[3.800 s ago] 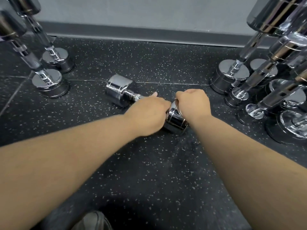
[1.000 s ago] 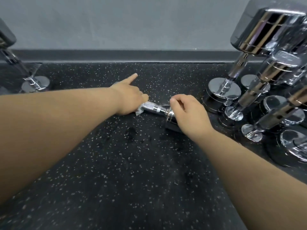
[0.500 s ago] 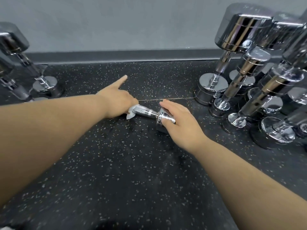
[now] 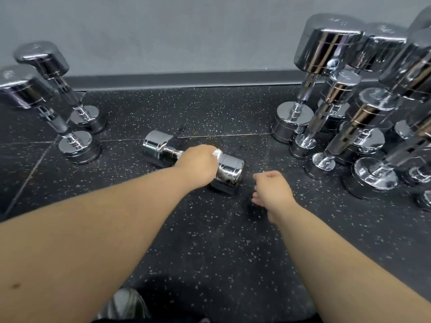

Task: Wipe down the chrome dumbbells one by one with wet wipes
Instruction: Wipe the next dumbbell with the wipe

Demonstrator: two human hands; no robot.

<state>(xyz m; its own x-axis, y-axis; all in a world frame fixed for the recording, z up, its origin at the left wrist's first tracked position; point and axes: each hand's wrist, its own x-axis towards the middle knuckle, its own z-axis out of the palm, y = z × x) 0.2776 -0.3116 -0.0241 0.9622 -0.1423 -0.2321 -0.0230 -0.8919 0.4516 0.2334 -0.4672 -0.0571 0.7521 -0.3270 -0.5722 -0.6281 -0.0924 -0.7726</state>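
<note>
nearest, the right hand [image 4: 271,190] has let go of the near head of the dumbbell [image 4: 229,171] and hangs just beside it above the speckled floor [image 4: 210,241], fingers loosely curled, holding nothing. beyond it, the left hand [image 4: 198,163] wraps the handle against that head, wet wipe [image 4: 217,152] bunched in its grip; half a second ago it worked the handle's far end. the dumbbell lies flat between the upright sets at left [image 4: 77,145] and right [image 4: 291,122]. the handle seems done; the heads likely follow.
</note>
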